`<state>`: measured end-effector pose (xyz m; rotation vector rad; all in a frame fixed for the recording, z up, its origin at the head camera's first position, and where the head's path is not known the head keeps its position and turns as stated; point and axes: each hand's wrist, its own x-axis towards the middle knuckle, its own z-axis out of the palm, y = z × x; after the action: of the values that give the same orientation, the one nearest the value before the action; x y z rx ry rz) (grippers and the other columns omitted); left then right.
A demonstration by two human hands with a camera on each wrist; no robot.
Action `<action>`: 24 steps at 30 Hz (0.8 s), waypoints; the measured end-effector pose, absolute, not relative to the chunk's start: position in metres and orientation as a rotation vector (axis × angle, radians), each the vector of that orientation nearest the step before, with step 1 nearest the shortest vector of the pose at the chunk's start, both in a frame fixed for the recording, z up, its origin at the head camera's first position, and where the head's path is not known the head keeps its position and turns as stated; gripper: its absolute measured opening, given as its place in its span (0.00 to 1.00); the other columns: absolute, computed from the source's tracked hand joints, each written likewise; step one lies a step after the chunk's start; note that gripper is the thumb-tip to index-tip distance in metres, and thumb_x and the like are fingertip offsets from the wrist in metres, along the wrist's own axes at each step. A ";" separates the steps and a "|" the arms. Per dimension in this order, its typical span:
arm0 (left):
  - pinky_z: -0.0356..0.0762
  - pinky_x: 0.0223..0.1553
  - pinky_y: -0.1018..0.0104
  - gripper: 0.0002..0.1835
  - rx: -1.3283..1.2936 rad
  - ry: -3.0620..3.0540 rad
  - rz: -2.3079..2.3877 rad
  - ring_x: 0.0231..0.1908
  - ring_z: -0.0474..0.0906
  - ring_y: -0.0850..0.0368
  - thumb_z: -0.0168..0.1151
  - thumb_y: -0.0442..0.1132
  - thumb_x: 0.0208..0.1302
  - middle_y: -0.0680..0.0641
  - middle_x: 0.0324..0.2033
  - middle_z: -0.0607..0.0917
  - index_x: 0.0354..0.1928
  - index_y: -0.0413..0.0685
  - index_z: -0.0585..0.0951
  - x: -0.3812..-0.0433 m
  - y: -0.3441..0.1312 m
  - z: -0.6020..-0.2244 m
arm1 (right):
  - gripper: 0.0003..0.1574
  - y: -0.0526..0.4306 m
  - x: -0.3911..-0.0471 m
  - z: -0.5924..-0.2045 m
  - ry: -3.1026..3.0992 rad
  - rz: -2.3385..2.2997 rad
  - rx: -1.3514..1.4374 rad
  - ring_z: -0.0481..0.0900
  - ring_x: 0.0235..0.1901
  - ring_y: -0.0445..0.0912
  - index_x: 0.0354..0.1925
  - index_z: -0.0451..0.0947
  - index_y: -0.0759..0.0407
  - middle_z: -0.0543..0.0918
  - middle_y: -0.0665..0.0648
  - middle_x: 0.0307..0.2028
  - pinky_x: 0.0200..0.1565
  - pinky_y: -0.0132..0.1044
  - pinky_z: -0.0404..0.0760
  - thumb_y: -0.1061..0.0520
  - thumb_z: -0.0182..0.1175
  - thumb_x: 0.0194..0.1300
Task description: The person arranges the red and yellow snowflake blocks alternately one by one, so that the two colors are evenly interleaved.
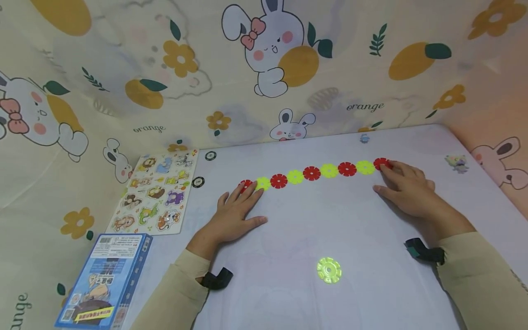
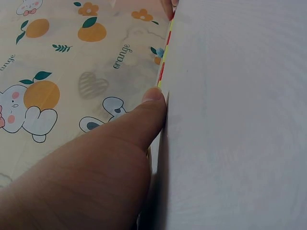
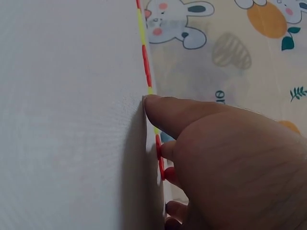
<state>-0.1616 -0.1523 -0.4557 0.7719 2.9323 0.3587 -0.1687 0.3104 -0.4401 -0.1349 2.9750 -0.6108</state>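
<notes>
Covering table: white cloth; bunny-print walls.

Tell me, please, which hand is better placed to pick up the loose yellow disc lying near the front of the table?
Probably the left hand: the yellow disc lies slightly nearer it, though roughly between both. The right hand rests further back, at the chain's far end.

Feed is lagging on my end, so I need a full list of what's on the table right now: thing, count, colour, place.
Chain of discs: nine, alternating red and yellow-green, across the table's far half.
Loose disc: one, yellow-green, near edge.
Round tokens: two, black, left of the chain.
Animal puzzle board: one, multicoloured, far left.
Box: one, blue, near left corner.
Table: one, white.
Left hand: flat, fingertips at the chain's left end.
Right hand: fingers on the chain's right end.
</notes>
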 end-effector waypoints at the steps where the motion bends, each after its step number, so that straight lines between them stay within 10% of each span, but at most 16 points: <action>1: 0.35 0.63 0.38 0.44 0.769 2.931 0.360 0.72 0.34 0.51 0.42 0.75 0.59 0.58 0.74 0.45 0.74 0.70 0.52 -0.162 -0.152 -0.456 | 0.55 0.310 -0.169 -0.440 2.975 -0.607 -0.133 0.38 0.65 0.72 0.74 0.49 0.56 0.46 0.72 0.69 0.46 0.69 0.50 0.29 0.53 0.62; 10: 0.35 0.63 0.38 0.44 0.766 2.921 0.370 0.72 0.33 0.51 0.43 0.75 0.59 0.58 0.74 0.45 0.75 0.68 0.52 -0.161 -0.152 -0.454 | 0.53 0.308 -0.166 -0.428 2.968 -0.761 -0.119 0.39 0.67 0.71 0.75 0.48 0.49 0.45 0.69 0.71 0.50 0.73 0.54 0.31 0.55 0.62; 16: 0.35 0.64 0.38 0.44 0.765 2.920 0.372 0.72 0.33 0.51 0.44 0.75 0.59 0.57 0.74 0.45 0.74 0.68 0.53 -0.161 -0.152 -0.453 | 0.38 0.295 -0.156 -0.405 2.715 -1.299 -0.303 0.61 0.63 0.58 0.73 0.53 0.35 0.63 0.58 0.66 0.50 0.61 0.71 0.43 0.54 0.70; 24: 0.35 0.63 0.37 0.44 0.775 2.921 0.374 0.72 0.33 0.51 0.42 0.76 0.58 0.57 0.74 0.46 0.75 0.69 0.52 -0.162 -0.153 -0.454 | 0.46 0.244 -0.141 -0.407 2.089 -1.512 -0.797 0.71 0.57 0.60 0.72 0.56 0.47 0.69 0.62 0.62 0.49 0.49 0.77 0.64 0.63 0.61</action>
<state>-0.1619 -0.1528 -0.4542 0.7752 2.9211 0.3740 -0.1407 0.2436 -0.4066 -0.7969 2.0889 -1.5125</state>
